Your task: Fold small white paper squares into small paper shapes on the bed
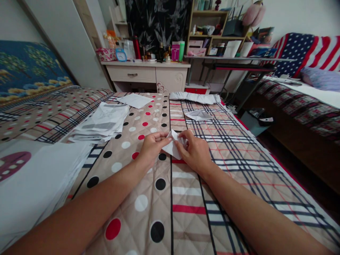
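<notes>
Between my two hands is a small piece of folded white paper (172,149), held just above or on the patterned bedspread (143,170). My left hand (154,144) pinches its left edge between thumb and fingers. On the other side my right hand (195,150) grips the paper, thumb in front and fingers curled behind, hiding its right part. A pointed fold stands up between the thumbs. Beyond the right hand lies another folded paper piece (198,115).
A stack of printed sheets (102,122) lies at left, with a larger pile of white paper (39,180) nearer. Farther back are a single white sheet (136,100) and a long pleated paper strip (195,97). A dresser (132,73) stands beyond the bed.
</notes>
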Action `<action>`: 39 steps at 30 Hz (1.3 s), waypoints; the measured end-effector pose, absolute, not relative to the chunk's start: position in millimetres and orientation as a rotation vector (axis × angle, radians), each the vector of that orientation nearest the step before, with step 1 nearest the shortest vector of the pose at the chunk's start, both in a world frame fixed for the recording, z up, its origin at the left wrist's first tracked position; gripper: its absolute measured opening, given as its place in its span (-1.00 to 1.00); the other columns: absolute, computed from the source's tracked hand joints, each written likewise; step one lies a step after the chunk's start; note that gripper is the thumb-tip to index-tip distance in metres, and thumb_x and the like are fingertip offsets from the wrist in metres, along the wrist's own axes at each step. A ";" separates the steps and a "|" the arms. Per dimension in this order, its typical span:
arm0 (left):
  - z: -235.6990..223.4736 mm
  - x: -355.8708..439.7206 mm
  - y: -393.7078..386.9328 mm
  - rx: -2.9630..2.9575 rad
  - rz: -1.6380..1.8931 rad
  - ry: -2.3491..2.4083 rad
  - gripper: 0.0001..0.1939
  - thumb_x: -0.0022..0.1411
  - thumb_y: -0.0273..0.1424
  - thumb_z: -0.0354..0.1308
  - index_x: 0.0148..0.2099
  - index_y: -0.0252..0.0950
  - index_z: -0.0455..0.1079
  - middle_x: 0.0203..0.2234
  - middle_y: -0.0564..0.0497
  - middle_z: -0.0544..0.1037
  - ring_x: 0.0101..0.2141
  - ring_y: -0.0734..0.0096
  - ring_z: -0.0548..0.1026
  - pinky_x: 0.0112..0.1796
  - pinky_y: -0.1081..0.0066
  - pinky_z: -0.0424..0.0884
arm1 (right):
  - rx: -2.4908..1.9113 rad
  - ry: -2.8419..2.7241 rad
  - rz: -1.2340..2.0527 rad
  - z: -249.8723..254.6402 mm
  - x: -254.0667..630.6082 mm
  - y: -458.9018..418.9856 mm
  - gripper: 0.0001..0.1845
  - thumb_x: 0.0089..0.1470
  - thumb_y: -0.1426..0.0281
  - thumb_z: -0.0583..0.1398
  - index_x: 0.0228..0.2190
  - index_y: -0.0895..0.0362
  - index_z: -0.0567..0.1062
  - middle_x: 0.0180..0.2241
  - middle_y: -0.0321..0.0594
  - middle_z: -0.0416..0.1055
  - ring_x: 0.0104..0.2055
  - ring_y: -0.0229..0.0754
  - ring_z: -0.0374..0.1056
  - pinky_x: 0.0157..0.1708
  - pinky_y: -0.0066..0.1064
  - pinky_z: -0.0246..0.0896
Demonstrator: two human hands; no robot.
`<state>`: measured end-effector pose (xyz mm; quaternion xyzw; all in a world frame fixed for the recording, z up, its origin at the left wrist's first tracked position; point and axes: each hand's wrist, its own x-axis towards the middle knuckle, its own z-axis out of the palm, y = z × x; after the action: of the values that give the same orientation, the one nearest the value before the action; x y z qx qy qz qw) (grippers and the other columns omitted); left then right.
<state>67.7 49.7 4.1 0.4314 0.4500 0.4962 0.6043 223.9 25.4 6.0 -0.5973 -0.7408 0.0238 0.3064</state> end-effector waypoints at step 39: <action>-4.4 71.3 52.9 1.259 1.084 1.182 -0.82 -0.08 -0.34 0.30 -0.41 -0.37 0.49 -0.60 0.07 0.49 -0.62 0.52 0.37 -0.59 0.54 0.21 | -1.505 -1.843 0.168 1.6 219.9 24.4 -0.80 0.10 0.26 0.13 -0.40 0.10 0.49 -0.46 -0.24 0.53 -0.44 -0.20 0.41 -0.46 -0.44 0.03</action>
<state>71.3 52.9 -4.4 0.5262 0.4938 0.4527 0.5238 219.9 24.4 1.6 -0.5865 -0.7180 0.0654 0.3691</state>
